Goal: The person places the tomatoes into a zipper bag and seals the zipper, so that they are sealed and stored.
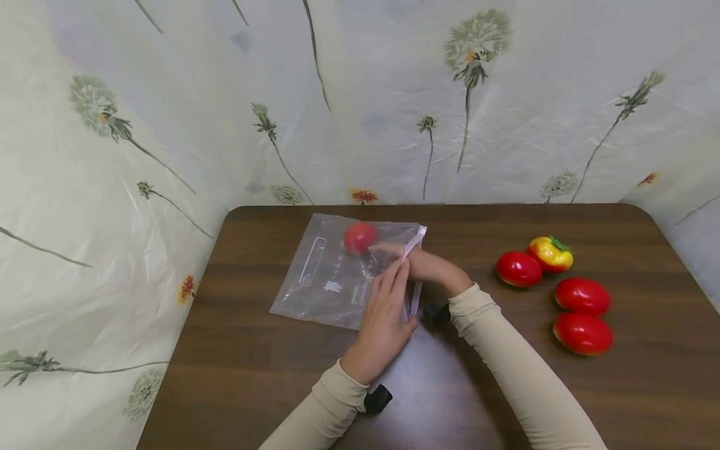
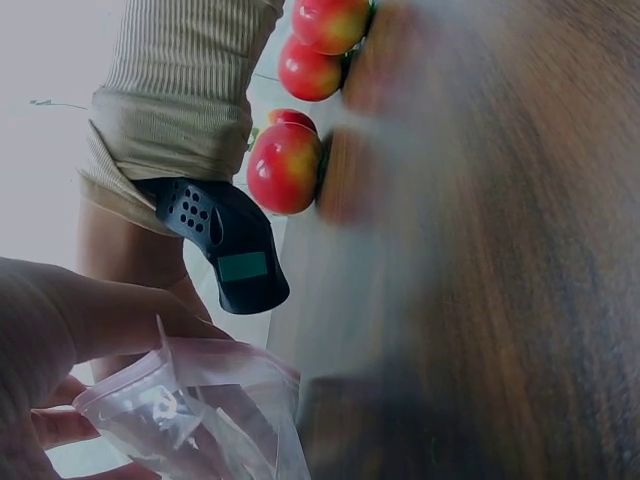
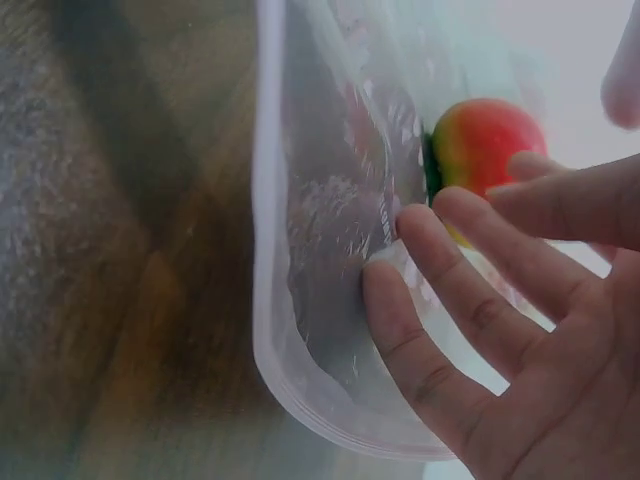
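A clear zip bag (image 1: 298,294) lies flat on the table, its zip edge facing right. Inside it, toward the far side, is a red tomato-like fruit (image 1: 360,237), which shows yellow and a green top in the right wrist view. My left hand (image 1: 382,319) grips the bag's mouth at the zip edge, fingers over the top. Through that mouth reaches my right hand (image 1: 424,262), its fingertips by the fruit. In the right wrist view the right hand's fingers (image 3: 470,300) are spread and loosely bent, and the fruit (image 3: 485,150) sits just beyond them.
On the right of the table (image 1: 647,387) are several similar fruits: a red one (image 1: 519,269) beside a yellow-red one (image 1: 551,254) with a green top, and two more red ones (image 1: 582,296) closer in. Flower-patterned sheeting (image 1: 365,112) rises behind the table.
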A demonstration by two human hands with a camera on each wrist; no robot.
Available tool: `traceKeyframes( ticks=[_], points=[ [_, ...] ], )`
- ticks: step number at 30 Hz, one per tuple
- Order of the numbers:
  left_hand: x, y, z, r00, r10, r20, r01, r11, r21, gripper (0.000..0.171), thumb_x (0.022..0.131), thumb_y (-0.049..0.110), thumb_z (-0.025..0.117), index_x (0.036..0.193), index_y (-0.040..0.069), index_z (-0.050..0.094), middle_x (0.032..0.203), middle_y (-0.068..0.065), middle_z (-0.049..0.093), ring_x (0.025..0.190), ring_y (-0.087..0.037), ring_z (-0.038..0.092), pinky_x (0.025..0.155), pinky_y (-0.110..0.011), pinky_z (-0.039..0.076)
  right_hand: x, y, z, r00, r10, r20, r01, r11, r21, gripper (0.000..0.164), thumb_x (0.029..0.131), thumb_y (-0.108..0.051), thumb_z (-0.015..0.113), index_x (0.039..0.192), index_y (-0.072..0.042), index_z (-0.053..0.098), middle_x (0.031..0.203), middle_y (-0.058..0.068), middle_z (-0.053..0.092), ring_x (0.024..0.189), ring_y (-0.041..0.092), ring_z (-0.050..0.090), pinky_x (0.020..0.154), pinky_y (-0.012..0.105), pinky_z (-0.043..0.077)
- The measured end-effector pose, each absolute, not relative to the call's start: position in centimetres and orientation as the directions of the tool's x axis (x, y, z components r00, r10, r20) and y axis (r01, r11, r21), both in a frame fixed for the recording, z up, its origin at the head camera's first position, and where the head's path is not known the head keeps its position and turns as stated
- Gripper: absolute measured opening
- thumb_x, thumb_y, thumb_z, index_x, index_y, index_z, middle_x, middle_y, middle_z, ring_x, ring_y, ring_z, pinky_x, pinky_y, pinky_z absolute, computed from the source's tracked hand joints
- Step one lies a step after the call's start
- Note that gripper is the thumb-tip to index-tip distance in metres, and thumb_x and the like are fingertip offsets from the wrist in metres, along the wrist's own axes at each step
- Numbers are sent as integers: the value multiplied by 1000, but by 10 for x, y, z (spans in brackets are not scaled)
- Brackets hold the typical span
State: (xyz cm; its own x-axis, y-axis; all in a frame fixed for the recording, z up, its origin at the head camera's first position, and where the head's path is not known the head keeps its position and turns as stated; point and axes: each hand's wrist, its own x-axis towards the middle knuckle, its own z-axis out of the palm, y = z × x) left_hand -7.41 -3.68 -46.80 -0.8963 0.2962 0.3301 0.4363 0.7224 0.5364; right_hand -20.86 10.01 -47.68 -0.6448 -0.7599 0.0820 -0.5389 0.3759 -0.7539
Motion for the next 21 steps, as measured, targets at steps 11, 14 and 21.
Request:
traceKeyframes(
  ticks=[11,14,21],
  points=[
    [-76,-39,-471,-891,298,342,443,734,515,106,72,6,89,161,5,32,164,-7,37,138,-32,47,113,-41,46,-199,105,-482,-722,-685,92,-489,411,-769,41,95,1,63,135,8,61,128,24,69,115,34,64,105,46,49],
    [-77,-40,-471,-891,298,342,443,737,511,107,72,6,89,161,5,32,165,-7,36,138,-31,47,113,-40,46,-195,108,-483,-739,-669,78,-457,413,-788,44,95,-2,63,138,8,59,133,25,67,120,37,63,107,50,47],
    [-77,-41,-470,-896,294,333,434,741,513,108,70,7,91,161,5,32,164,-8,37,137,-32,47,112,-40,47,-182,117,-482,-791,-606,83,-449,483,-752,43,97,-3,62,139,4,60,141,25,62,130,42,60,108,58,47]
  ],
)
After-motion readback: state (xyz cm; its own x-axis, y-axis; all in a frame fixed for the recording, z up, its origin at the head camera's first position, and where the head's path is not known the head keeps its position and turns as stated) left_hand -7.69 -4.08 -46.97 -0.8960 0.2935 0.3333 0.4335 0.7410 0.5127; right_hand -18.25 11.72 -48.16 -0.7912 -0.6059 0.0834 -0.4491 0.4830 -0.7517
